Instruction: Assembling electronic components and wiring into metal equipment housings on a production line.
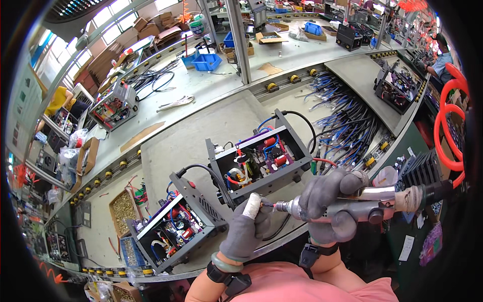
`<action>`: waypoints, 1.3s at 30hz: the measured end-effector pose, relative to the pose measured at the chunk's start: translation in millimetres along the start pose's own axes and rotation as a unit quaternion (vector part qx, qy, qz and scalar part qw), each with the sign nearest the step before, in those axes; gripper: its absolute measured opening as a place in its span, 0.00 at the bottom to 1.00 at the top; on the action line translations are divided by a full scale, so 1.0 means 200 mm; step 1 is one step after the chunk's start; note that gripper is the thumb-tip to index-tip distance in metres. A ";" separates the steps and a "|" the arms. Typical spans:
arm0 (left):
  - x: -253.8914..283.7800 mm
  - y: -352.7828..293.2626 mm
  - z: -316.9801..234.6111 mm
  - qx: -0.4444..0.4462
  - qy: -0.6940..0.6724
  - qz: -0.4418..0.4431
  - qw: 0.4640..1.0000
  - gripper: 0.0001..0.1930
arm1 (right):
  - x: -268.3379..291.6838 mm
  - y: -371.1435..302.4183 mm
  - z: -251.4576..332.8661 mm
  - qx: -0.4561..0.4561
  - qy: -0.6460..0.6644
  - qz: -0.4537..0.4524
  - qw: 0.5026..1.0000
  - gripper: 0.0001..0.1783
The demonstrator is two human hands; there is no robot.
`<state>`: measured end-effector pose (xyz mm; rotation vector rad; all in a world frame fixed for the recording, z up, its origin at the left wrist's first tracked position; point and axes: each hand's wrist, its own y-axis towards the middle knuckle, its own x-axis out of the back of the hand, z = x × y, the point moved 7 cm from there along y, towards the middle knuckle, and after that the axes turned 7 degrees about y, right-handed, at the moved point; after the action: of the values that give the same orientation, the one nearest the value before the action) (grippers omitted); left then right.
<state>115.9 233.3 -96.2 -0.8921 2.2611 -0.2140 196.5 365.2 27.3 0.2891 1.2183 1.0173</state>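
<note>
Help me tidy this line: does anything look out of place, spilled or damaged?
The cables look untidy, fanned out in a loose heap right of the open units. A short red scrap, perhaps wire, lies alone at left. No spill or damage stands out.

Right fingers (327, 190) grip a silver driver (363, 208), left fingers (252, 206) at its tip (268, 205)

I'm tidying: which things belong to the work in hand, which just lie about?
In use, apparently:
- Silver cylindrical metal power driver, in grey-gloved right hand
- Two open grey metal-cased units

Lying about, probably:
- Shiny purple plastic wrapping
- Rectangular blue plastic bin
</note>
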 end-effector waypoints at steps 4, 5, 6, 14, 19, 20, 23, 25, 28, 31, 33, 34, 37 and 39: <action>-0.03 -0.01 -0.01 0.021 0.041 -0.018 0.999 0.19 | -0.05 0.01 -0.04 -0.012 0.042 0.043 0.998 0.26; -0.03 -0.01 -0.01 0.015 0.089 -0.040 0.995 0.19 | -0.01 -0.01 -0.05 -0.008 0.017 -0.028 0.999 0.26; -0.04 -0.01 -0.01 0.016 0.088 -0.040 0.995 0.19 | 0.02 -0.03 -0.06 -0.005 -0.008 -0.100 0.995 0.26; -0.04 0.04 0.01 0.026 -0.111 -0.048 0.992 0.19 | 0.09 -0.11 0.01 0.027 -0.040 -0.114 0.992 0.27; -0.04 0.05 0.05 0.038 -0.093 -0.055 0.993 0.19 | 0.08 -0.12 0.00 0.054 -0.064 -0.067 0.994 0.25; -0.05 0.05 0.06 0.045 -0.101 -0.043 0.993 0.18 | 0.07 -0.12 0.00 0.064 -0.061 -0.055 0.995 0.26; -0.05 0.06 0.07 0.056 -0.151 -0.045 0.986 0.20 | 0.04 -0.12 0.01 0.085 -0.060 -0.008 0.995 0.27; -0.06 0.06 0.08 0.042 -0.155 -0.036 0.986 0.20 | 0.03 -0.13 0.03 0.089 -0.033 0.014 0.995 0.30; -0.07 0.05 0.09 0.036 -0.175 -0.049 0.983 0.20 | 0.00 -0.13 0.04 0.062 -0.052 0.088 0.993 0.34; -0.07 0.04 0.10 0.048 -0.199 -0.057 0.977 0.20 | 0.01 -0.11 0.06 0.018 -0.033 0.150 0.988 0.36; -0.09 0.03 0.10 0.058 -0.213 -0.054 0.974 0.19 | 0.00 -0.10 0.08 0.013 -0.056 0.181 0.982 0.38; -0.10 0.03 0.09 0.056 -0.224 -0.045 0.972 0.19 | -0.01 -0.10 0.08 0.009 -0.057 0.205 0.977 0.39; -0.10 0.00 0.06 0.004 -0.177 -0.093 0.980 0.17 | -0.05 -0.08 0.07 0.020 -0.030 0.169 0.985 0.40; -0.08 -0.03 0.03 -0.046 -0.117 -0.147 0.981 0.16 | -0.07 -0.10 0.06 0.083 -0.059 0.066 0.993 0.37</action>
<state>131.8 239.9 -90.1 -1.2345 1.9301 -0.1291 215.8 346.9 27.3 0.5585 1.1898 1.0000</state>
